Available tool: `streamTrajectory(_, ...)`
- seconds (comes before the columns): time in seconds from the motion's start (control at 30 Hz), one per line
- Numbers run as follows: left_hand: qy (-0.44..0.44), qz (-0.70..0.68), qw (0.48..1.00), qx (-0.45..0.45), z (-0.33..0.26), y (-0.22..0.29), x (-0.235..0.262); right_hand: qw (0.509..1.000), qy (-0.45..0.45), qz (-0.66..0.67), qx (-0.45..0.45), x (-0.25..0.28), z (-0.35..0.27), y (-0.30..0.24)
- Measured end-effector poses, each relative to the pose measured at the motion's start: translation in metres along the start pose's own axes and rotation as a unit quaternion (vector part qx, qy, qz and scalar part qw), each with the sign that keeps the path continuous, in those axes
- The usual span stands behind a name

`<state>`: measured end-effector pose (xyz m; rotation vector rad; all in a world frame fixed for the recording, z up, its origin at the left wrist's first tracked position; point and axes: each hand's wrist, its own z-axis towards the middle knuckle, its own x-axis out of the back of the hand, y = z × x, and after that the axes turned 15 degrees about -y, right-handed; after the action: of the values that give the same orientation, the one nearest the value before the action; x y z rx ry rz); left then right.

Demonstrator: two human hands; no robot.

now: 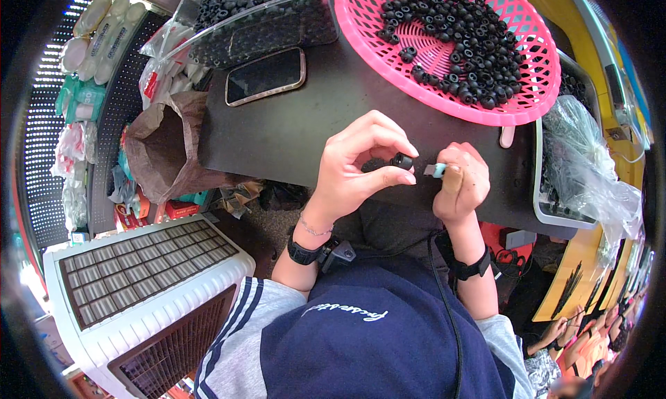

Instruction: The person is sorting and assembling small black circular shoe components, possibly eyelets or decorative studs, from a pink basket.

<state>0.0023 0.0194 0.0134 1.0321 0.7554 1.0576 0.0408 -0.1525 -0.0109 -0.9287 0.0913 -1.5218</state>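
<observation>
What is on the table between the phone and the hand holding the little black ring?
Nothing. In the head view, the stretch of dark table between the phone and the left hand pinching the small black ring is bare.

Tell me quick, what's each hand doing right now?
Left hand: pinching a small black ring-shaped part between thumb and fingertips.
Right hand: closed around a small light-blue tool, its tip poking out toward the part.

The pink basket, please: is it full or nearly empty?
Partly full: small black rings cover much of the pink basket, while bare pink mesh shows at its left.
</observation>
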Motion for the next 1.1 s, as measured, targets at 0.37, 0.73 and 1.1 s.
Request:
streamTrajectory(0.37,-0.026,-0.059,0.998,-0.009,0.001,0.002,-0.001,1.0,0.021,0.002,-0.019,-0.002,-0.001,0.001)
streamTrajectory(0.73,0.003,-0.056,0.998,-0.042,0.001,0.004,0.001,1.0,0.022,0.005,-0.022,-0.001,0.0,0.0)
streamTrajectory(1.1,0.199,0.511,0.827,-0.125,0.07,0.086,0.129,0.999,0.04,0.013,-0.022,-0.001,0.001,0.001)
